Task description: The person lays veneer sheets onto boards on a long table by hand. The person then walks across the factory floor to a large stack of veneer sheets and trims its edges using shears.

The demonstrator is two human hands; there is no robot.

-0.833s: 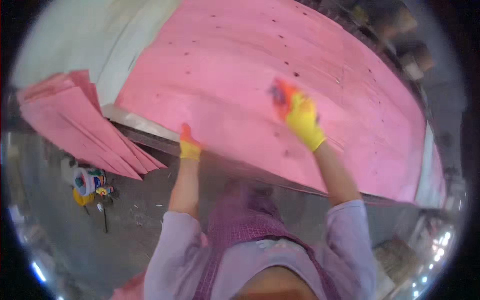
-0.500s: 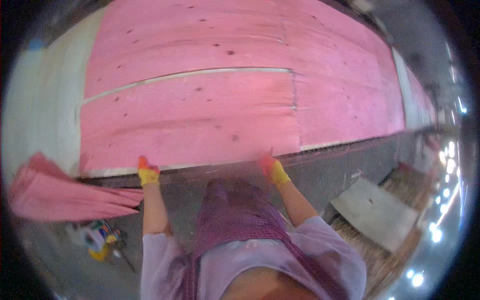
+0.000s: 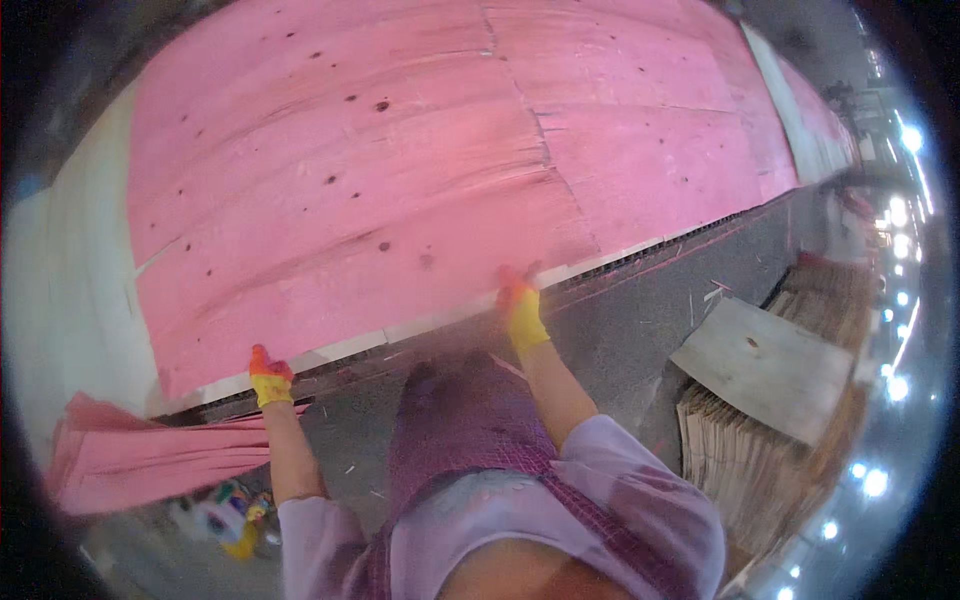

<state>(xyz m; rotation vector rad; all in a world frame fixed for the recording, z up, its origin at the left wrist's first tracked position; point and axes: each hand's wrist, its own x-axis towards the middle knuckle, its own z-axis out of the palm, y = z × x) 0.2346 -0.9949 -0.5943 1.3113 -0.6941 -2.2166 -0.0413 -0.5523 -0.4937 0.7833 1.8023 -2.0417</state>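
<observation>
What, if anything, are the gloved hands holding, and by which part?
It can't be told: the left hand and right hand are at the near edge of the pink sheet, but whether either grip is closed on it is unclear.

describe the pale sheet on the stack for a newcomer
From the big pink surface, look past the right hand to the brownish stack at lower right. The pale sheet lies on top, greyer than the stack beneath, with a brown spot.
</observation>
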